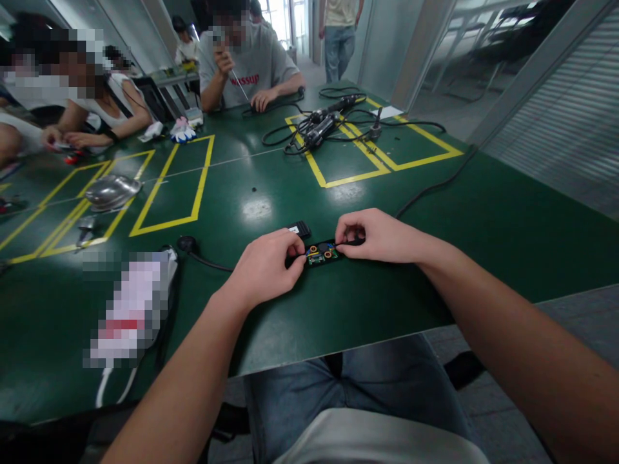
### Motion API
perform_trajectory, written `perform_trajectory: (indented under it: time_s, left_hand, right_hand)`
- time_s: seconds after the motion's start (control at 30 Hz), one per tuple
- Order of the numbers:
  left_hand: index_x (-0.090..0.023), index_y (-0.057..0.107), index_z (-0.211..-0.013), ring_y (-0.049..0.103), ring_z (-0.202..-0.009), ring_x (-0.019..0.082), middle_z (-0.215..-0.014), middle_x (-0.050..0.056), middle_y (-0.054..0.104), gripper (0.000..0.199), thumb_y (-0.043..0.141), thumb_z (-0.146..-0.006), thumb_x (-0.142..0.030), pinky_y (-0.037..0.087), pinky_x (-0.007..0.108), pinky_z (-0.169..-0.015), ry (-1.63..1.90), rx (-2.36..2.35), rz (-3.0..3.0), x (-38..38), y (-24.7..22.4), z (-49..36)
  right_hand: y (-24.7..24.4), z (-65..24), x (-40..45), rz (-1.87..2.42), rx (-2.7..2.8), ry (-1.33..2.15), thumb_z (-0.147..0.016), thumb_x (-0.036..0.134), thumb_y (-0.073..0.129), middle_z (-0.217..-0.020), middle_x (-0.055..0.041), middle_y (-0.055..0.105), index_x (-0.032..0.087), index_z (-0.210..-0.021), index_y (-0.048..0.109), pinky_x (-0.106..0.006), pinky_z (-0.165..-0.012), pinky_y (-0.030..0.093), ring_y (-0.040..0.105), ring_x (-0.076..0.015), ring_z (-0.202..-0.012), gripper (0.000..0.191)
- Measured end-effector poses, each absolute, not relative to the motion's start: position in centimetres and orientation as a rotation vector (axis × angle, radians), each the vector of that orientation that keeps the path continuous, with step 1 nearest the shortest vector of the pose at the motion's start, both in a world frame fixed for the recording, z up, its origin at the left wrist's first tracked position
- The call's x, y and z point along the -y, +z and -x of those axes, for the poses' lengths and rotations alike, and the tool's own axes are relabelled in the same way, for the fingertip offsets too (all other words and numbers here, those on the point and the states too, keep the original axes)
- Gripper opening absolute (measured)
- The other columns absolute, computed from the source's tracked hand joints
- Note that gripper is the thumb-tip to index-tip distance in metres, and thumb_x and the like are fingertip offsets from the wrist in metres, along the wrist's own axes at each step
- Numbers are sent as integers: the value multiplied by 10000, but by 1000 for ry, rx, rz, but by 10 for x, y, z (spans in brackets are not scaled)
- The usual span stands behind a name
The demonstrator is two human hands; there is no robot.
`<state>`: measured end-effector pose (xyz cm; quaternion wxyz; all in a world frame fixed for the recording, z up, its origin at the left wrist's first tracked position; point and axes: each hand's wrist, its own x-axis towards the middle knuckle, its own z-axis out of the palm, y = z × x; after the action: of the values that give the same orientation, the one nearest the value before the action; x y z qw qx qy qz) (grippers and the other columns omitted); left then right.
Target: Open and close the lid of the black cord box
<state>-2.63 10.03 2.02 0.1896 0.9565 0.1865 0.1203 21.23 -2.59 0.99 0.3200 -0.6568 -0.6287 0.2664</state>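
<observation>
Head view, facing forward and down

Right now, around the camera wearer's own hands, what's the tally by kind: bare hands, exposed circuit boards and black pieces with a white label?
Bare hands: 2, left hand and right hand
Green circuit board in black rectangular casing: 1
Black rectangular piece with white label: 1
Total: 4
</observation>
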Motion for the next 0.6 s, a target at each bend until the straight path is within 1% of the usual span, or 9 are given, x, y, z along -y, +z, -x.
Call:
perform_trajectory:
  time_s: [0.13,0.27,0.37,0.5,0.6]
  left_hand:
    - [-195,749,-898,623,-733,183,-824,13,673,50,715,-909,-160,458,333,-694,421,-478,-2654,-101,20,27]
    - [-189,748,-865,611,-720,171,-798,5,659,61,713,-895,-148,454,320,-688,496,-439,-2614,-103,19,29]
    - [-185,751,-861,612,-718,166,-798,6,665,93,689,-896,-124,453,312,-681,489,-400,-2598,-105,19,30]
    - [-189,759,-875,617,-716,162,-808,5,683,95,701,-899,-119,450,308,-677,447,-397,-2580,-107,17,31]
    - [-194,742,-837,619,-715,160,-823,9,702,114,699,-920,-128,448,311,-676,423,-391,-2556,-110,16,32]
  right_hand:
    - [10,-211,26,1702,1636,697,-775,325,757,-711,0,683,221,-785,744,-319,-657,439,581,-167,-664,106]
    - [13,-214,27,1668,1637,738,-802,359,755,-709,-6,683,211,-807,758,-322,-646,427,567,-166,-659,148]
    - [14,-217,27,1651,1658,759,-821,355,733,-699,-5,686,210,-799,756,-323,-644,425,562,-161,-644,148]
    - [12,-220,27,1635,1727,710,-851,355,719,-749,-21,741,212,-796,765,-328,-678,449,604,-170,-670,160]
    - [11,-222,26,1614,1776,692,-869,352,713,-812,-38,786,211,-830,784,-332,-706,470,645,-184,-713,162]
